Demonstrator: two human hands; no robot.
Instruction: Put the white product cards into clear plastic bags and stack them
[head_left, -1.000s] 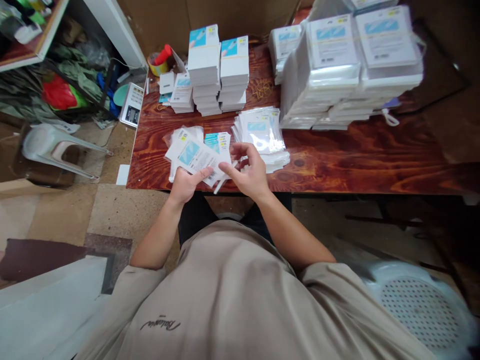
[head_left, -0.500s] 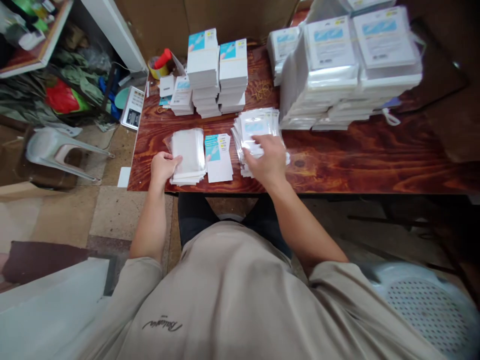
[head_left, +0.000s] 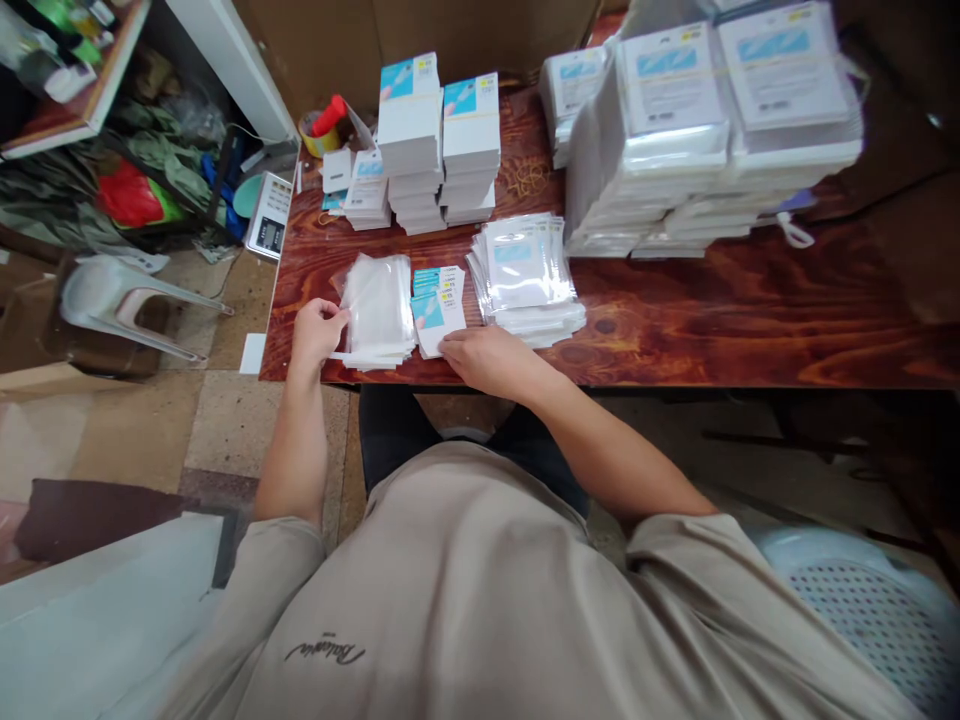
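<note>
At the left edge of a stack of clear plastic bags (head_left: 380, 305), my left hand (head_left: 316, 335) is closed, thumb against fingers, on the edge of the top bag. My right hand (head_left: 491, 362) has its fingertips pressed together on the lower right corner of a printed card (head_left: 433, 318). This blue-and-white card lies on a fanned row of similar cards, between the bags and a pile of bagged cards (head_left: 521, 260). The thumb of my right hand is partly hidden from view.
Behind stand banded card stacks (head_left: 409, 120) and a smaller stack (head_left: 367, 195). A tall block of bagged cards (head_left: 652, 160) fills the back right. Rubber bands (head_left: 527, 180) and a yellow tape roll (head_left: 319, 140) lie on the wooden table (head_left: 712, 330).
My right hand has moved left and nearer to me, from the bagged pile to the printed cards. My left hand has drawn slightly left, lifting the bag's edge.
</note>
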